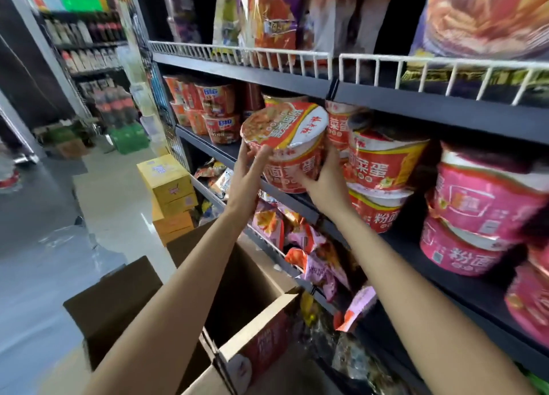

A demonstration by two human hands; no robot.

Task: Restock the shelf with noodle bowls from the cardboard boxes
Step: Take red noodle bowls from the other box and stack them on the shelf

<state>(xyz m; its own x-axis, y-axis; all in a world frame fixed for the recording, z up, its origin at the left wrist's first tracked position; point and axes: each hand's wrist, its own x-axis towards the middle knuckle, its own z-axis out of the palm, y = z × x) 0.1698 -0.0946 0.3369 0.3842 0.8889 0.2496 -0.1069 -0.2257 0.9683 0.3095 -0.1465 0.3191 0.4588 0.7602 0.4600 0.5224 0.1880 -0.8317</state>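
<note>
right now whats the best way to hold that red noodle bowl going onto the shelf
Grip the red noodle bowl by its tapered side wall, one hand on each side, as the left hand and right hand do. It is tilted, lid facing the camera, and the foil lid looks too soft to grip. Coming from below and the sides probably keeps the shelf ahead unobstructed.
</note>
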